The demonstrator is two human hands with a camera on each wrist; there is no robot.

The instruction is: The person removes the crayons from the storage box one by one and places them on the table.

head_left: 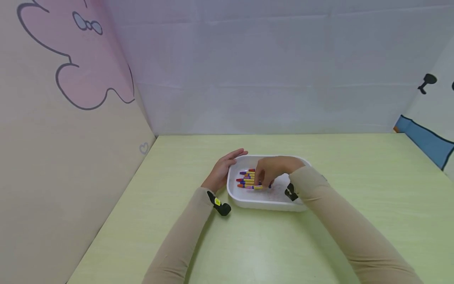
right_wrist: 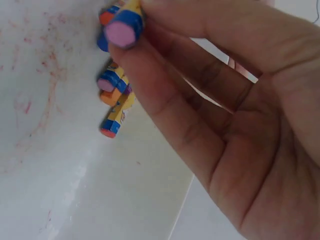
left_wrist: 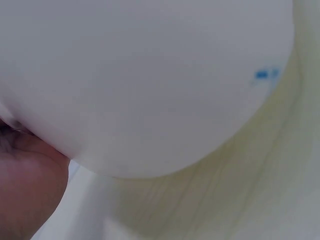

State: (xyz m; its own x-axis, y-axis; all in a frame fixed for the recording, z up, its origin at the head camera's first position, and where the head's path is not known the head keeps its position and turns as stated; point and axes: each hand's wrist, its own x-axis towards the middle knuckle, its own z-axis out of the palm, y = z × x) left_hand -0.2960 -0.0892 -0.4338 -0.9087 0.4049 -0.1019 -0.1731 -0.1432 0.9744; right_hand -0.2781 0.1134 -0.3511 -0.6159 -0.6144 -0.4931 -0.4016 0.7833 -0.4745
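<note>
My left hand (head_left: pixel 220 173) holds the left side of a white tray (head_left: pixel 244 203), its thumb by the rim and its fingers stretched past the far left corner. In the left wrist view part of that hand touches the tray's smooth outer wall (left_wrist: pixel 150 100). Inside the tray, my right hand (head_left: pixel 274 169) pinches a pink crayon (right_wrist: pixel 121 34) with a blue and yellow wrapper between thumb and finger. Several other crayons (head_left: pixel 244 180) lie side by side beneath it, among them an orange-red one (right_wrist: pixel 111 125). The right hand hides their right ends in the head view.
The tray stands on a pale yellow-green table (head_left: pixel 241 244). Reddish smears (right_wrist: pixel 50 85) mark the tray floor. A pale cloth wall (head_left: pixel 266 79) rises behind the table, with a decorated panel (head_left: pixel 71 157) to the left and another at the right.
</note>
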